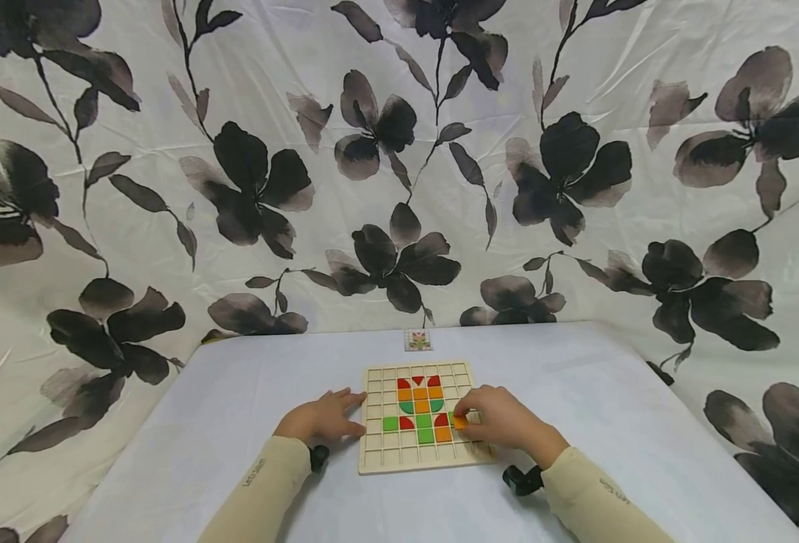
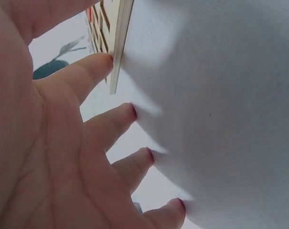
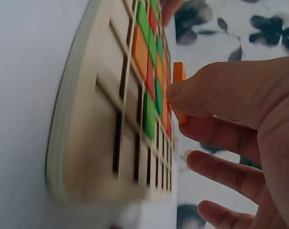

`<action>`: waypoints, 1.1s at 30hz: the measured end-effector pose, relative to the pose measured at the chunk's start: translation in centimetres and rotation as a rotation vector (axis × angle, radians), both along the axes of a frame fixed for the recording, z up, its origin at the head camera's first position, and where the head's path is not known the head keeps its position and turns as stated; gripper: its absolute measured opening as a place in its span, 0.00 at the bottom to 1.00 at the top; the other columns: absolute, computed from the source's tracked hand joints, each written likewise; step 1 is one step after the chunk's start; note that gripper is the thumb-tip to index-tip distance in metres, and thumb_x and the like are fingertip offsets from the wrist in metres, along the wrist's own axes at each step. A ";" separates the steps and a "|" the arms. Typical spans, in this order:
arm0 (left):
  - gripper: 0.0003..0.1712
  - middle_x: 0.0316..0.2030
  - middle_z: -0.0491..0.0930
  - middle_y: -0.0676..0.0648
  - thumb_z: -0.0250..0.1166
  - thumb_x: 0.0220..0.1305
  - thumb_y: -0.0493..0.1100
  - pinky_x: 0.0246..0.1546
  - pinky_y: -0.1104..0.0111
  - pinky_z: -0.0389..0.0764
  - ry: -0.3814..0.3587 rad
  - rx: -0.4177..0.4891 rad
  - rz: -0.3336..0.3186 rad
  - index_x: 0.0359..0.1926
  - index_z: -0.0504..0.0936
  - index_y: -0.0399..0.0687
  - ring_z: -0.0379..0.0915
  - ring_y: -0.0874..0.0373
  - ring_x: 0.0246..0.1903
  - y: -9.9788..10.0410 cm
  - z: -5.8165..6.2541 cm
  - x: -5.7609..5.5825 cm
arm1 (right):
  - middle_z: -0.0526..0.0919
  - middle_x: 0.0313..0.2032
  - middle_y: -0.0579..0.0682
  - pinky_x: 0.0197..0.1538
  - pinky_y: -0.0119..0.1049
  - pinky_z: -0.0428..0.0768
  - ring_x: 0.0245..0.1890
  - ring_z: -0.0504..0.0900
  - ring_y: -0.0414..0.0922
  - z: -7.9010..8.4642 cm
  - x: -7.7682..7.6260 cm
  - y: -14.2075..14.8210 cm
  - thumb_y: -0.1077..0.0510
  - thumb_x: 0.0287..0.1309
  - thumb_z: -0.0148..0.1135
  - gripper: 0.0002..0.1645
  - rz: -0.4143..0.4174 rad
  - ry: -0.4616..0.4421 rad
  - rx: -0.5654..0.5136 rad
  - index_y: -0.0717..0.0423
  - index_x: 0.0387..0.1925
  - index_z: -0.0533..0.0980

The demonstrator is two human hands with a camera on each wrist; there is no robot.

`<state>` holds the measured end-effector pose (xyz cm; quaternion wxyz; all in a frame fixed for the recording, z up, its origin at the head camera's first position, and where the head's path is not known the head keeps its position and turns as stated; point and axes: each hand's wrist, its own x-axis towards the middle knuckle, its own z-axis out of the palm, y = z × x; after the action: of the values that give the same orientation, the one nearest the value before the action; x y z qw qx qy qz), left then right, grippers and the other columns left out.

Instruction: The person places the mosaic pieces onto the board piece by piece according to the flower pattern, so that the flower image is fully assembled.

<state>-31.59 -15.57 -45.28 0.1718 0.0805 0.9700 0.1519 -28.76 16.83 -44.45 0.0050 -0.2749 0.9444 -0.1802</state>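
A wooden grid board [image 1: 379,458] lies on the white table, with green, red, orange and teal tiles forming a flower-like pattern in its cells. Between thumb and fingers my right hand [image 1: 505,418] pinches an orange tile [image 3: 178,71], held just above the board's right side, close to a green tile [image 3: 149,117]. My left hand [image 1: 322,417] rests at the board's left edge with its fingers spread. In the left wrist view, a fingertip [image 2: 104,62] touches the board's side and the other fingertips touch the tablecloth.
A small card [image 1: 418,340] with a coloured pattern lies behind the board near the table's far edge. White cloth covers the table [image 1: 250,392]. Behind it hangs a floral curtain [image 1: 372,188]. Dark camera straps circle both wrists.
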 end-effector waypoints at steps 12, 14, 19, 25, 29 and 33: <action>0.42 0.73 0.57 0.41 0.68 0.56 0.58 0.66 0.33 0.53 -0.014 0.014 0.009 0.71 0.64 0.61 0.45 0.34 0.73 -0.2 0.2 0.2 | 0.85 0.39 0.33 0.53 0.42 0.76 0.45 0.80 0.38 -0.9 0.5 -5.4 0.47 0.60 0.65 0.07 0.124 0.087 0.031 0.39 0.38 0.85; 0.42 0.73 0.57 0.42 0.68 0.57 0.58 0.66 0.33 0.53 -0.015 0.014 0.011 0.71 0.64 0.61 0.45 0.34 0.73 -0.2 0.2 0.1 | 0.85 0.39 0.33 0.52 0.42 0.75 0.45 0.80 0.38 -0.9 0.7 -6.0 0.48 0.60 0.65 0.07 0.130 0.098 0.029 0.40 0.38 0.85; 0.43 0.74 0.56 0.42 0.68 0.56 0.59 0.66 0.33 0.52 -0.022 0.016 0.018 0.71 0.64 0.62 0.44 0.34 0.74 -0.2 0.1 0.0 | 0.85 0.40 0.34 0.50 0.40 0.73 0.46 0.79 0.39 -1.1 0.9 -7.1 0.48 0.59 0.66 0.07 0.125 0.097 0.058 0.39 0.39 0.85; 0.43 0.74 0.56 0.43 0.69 0.56 0.59 0.66 0.33 0.52 -0.030 0.018 0.022 0.71 0.64 0.62 0.43 0.35 0.74 -0.2 -0.1 -0.1 | 0.85 0.40 0.34 0.50 0.39 0.74 0.45 0.79 0.40 -1.6 0.7 -7.8 0.46 0.58 0.67 0.07 0.111 0.119 0.125 0.38 0.39 0.85; 0.44 0.74 0.57 0.43 0.69 0.56 0.60 0.66 0.33 0.52 -0.025 0.011 0.021 0.71 0.64 0.63 0.44 0.35 0.74 -0.2 -0.3 -0.3 | 0.85 0.40 0.35 0.50 0.40 0.75 0.46 0.79 0.40 -1.7 0.7 -7.9 0.47 0.58 0.67 0.07 0.112 0.132 0.127 0.38 0.38 0.85; 0.43 0.74 0.56 0.43 0.68 0.56 0.60 0.66 0.33 0.52 -0.021 0.007 0.019 0.72 0.63 0.63 0.44 0.35 0.74 -0.2 -0.3 -0.3 | 0.85 0.39 0.36 0.50 0.40 0.75 0.46 0.80 0.41 -1.6 0.7 -8.1 0.48 0.58 0.67 0.07 0.114 0.140 0.114 0.39 0.37 0.85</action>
<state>-31.87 -15.79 -45.56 0.1801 0.0702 0.9684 0.1578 -28.04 8.77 -46.04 -0.0350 -0.3393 0.9340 -0.1058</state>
